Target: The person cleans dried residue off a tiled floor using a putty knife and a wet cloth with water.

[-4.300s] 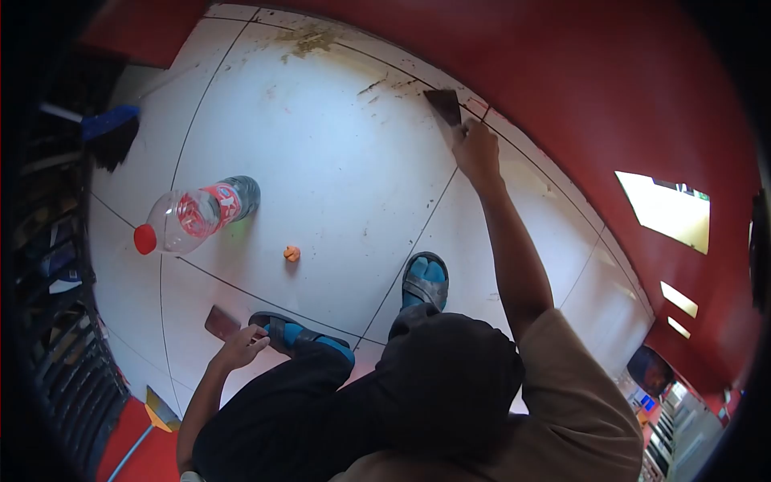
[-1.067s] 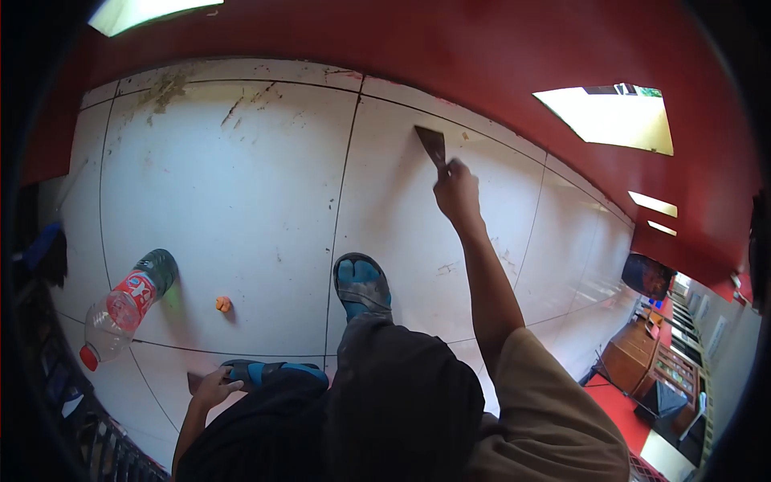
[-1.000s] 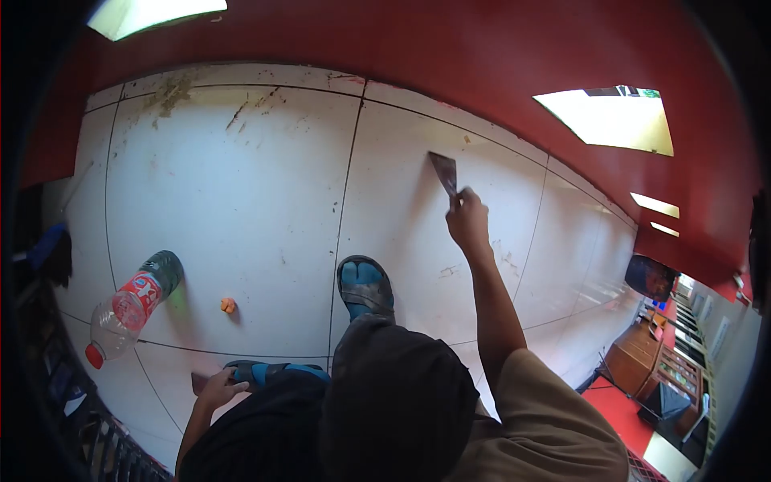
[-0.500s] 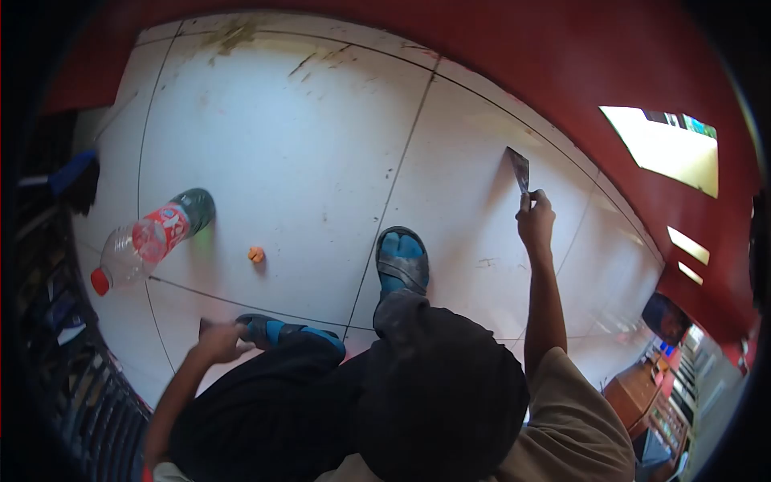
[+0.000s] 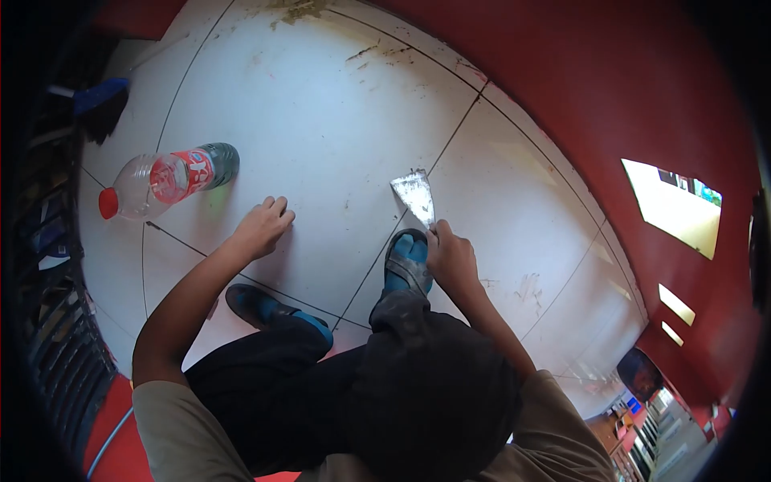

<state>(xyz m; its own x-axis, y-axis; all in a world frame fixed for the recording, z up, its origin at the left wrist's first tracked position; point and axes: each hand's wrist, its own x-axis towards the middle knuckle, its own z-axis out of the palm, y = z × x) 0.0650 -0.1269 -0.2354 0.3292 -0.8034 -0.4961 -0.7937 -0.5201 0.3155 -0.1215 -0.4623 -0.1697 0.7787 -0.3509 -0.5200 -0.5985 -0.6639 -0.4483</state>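
Note:
My right hand (image 5: 452,257) grips a putty knife (image 5: 414,196) by its handle, the wide metal blade pointing away over the white tiles, just beyond the toes of a sandalled foot (image 5: 405,261). Stretched out low over the floor, my left hand (image 5: 267,228) has its fingers curled down, and whatever they hold is hidden. The orange lump seen earlier no longer shows; the left hand covers about that spot. Left of this hand lies a clear plastic bottle (image 5: 138,188) with a red cap, a red label and a dark green base.
A blue-headed broom (image 5: 103,100) with dark bristles is at the left, above a dark slatted rack (image 5: 60,353). Brown smears (image 5: 299,10) mark the far tiles. A red wall (image 5: 578,104) borders the floor on the right. The other sandal (image 5: 255,304) is below my left hand.
My left hand has reached forward from beside the knee to where the orange lump lay. My right hand has swung the putty knife left, toward the foot. The view has shifted.

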